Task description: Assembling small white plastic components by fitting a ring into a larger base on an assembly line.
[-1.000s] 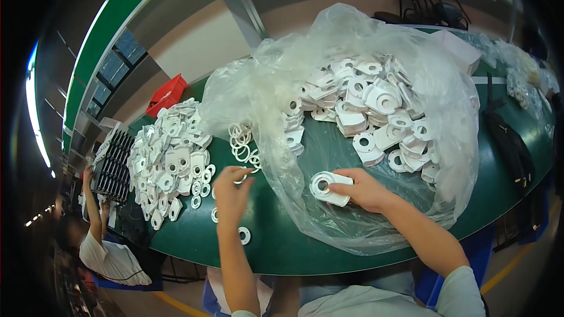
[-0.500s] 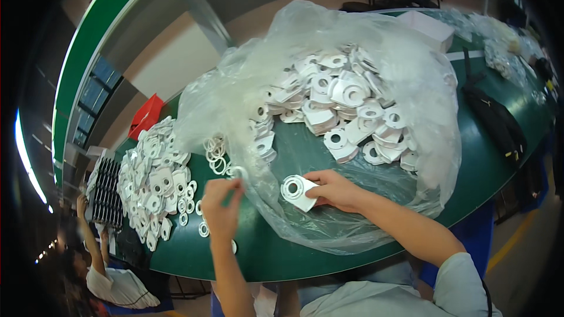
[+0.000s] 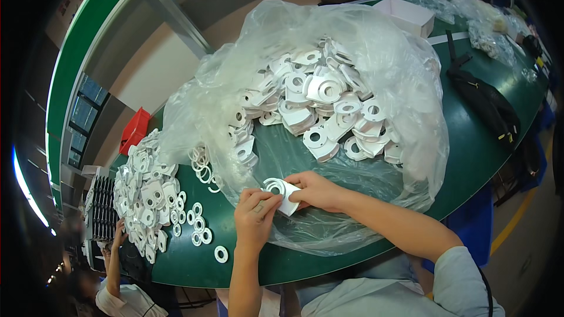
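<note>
My right hand (image 3: 317, 192) grips a white plastic part (image 3: 287, 204) with a flat body and a round opening at one end. At that round end, the closed fingers of my left hand (image 3: 256, 211) pinch a thin white ring (image 3: 274, 182); its lower side is hidden by the fingers. Whether the ring is seated in the part cannot be made out. Both hands meet over the near edge of a clear plastic bag (image 3: 329, 236), which lies spread open. Inside it is a heap of similar white parts (image 3: 325, 91).
Left of the bag lies another pile of white parts (image 3: 147, 194). Several loose rings (image 3: 199, 223) are on the green table (image 3: 194, 267). A red bin (image 3: 135, 130), black trays (image 3: 101, 208), a white box (image 3: 405, 14) and a black bag (image 3: 484, 103) stand around. Another person (image 3: 126, 296) works at left.
My left hand has moved right and down from beside the loose rings, bringing a white ring to the part in my right hand. The view has shifted slightly.
</note>
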